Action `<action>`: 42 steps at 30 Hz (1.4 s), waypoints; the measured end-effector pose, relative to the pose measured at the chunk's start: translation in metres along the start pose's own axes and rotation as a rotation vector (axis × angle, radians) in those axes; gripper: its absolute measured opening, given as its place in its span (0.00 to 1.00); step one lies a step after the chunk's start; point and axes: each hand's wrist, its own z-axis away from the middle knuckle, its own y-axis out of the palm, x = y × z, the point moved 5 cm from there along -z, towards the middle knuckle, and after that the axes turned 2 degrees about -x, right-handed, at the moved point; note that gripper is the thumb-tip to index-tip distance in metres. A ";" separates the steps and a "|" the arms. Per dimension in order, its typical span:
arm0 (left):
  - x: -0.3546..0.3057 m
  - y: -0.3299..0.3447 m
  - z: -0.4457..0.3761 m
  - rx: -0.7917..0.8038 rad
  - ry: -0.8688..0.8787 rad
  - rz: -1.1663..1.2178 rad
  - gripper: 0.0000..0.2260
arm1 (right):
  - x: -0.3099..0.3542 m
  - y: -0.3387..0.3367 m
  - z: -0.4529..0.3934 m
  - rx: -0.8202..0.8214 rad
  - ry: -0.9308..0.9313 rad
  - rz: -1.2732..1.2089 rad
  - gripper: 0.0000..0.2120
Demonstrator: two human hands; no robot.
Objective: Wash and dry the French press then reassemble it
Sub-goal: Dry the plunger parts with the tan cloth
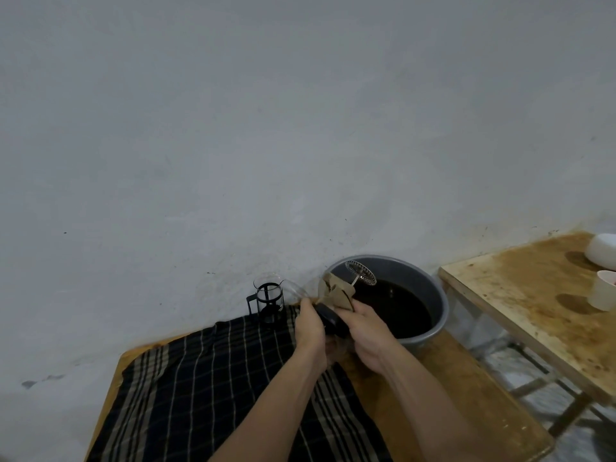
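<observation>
- Left hand (310, 323): curled round the black lid (328, 320) of the plunger, held above the near table edge, just before the basin.
- Right hand (365, 323): fingers closed on a brown cloth (335, 295), pressed against the rod just above the lid.
- Plunger: tilted, with the mesh filter (360, 271) up and away, over the basin rim; rod (355, 281) partly wrapped in the cloth.
- Grey basin (430, 295): on the table, right of the hands, filled with dark water.
- Glass beaker in black frame (270, 300): upright at the back of the table near the wall, left of the hands, apart from the plunger.
- Checked dark towel (206, 388): spread over the wooden table (446, 395), under the forearms.
- Second table (520, 295) at right: stained top, with a white bowl (601, 251) and a cup (605, 291) at the frame edge.
</observation>
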 end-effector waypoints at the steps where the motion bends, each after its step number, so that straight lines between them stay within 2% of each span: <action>1: -0.002 0.000 -0.001 0.004 0.013 -0.005 0.18 | 0.001 -0.001 -0.001 0.006 -0.010 0.012 0.09; 3: -0.003 0.001 -0.001 -0.002 0.028 -0.020 0.18 | 0.006 -0.007 -0.002 -0.038 -0.054 0.045 0.08; 5: -0.005 0.003 -0.003 -0.016 0.058 -0.054 0.18 | 0.011 -0.017 -0.004 -0.154 -0.114 0.106 0.08; 8: -0.010 0.009 -0.007 -0.045 0.105 -0.128 0.16 | 0.022 -0.025 -0.007 -0.333 -0.202 0.333 0.14; 10: -0.015 0.012 -0.005 -0.059 0.146 -0.152 0.16 | 0.028 -0.028 -0.008 -0.383 -0.252 0.471 0.18; 14: -0.020 0.021 -0.001 -0.069 0.166 -0.188 0.18 | 0.040 -0.035 -0.002 -0.381 -0.318 0.550 0.18; 19: -0.028 0.034 -0.003 -0.051 0.200 -0.226 0.15 | 0.048 -0.053 0.004 -0.332 -0.366 0.493 0.17; 23: -0.031 0.017 -0.013 -0.132 0.122 -0.169 0.15 | 0.054 -0.080 0.015 -0.303 -0.337 0.069 0.13; 25: -0.029 0.017 -0.015 -0.169 0.088 -0.108 0.15 | 0.057 -0.074 0.018 -0.198 -0.316 -0.008 0.12; 27: -0.024 0.033 -0.012 -0.130 0.069 -0.043 0.16 | 0.053 -0.051 0.018 -0.031 -0.301 0.099 0.09; 28: -0.021 0.041 -0.011 -0.095 0.084 -0.010 0.17 | 0.047 -0.039 0.016 0.010 -0.360 0.207 0.07; 30: -0.015 0.053 -0.007 -0.031 0.106 -0.010 0.20 | 0.040 -0.031 0.008 -0.075 -0.525 0.383 0.02; 32: -0.009 0.053 -0.002 -0.010 0.110 -0.142 0.24 | 0.040 -0.038 -0.001 -0.195 -0.595 0.400 0.04; 35: 0.007 0.046 0.002 0.025 0.051 -0.385 0.34 | 0.034 -0.058 -0.019 -0.312 -0.520 0.390 0.14; 37: 0.012 0.044 0.007 0.060 0.071 -0.426 0.35 | 0.026 -0.068 -0.032 -0.354 -0.382 0.281 0.18; 39: 0.009 0.042 0.012 0.049 0.214 -0.482 0.33 | 0.016 -0.073 -0.042 -0.378 -0.241 0.160 0.18; 40: 0.007 0.039 0.012 0.033 0.304 -0.516 0.37 | 0.011 -0.073 -0.045 -0.360 -0.181 0.077 0.18; 42: 0.004 0.032 0.009 -0.001 0.416 -0.534 0.39 | 0.010 -0.066 -0.045 -0.316 -0.142 -0.072 0.14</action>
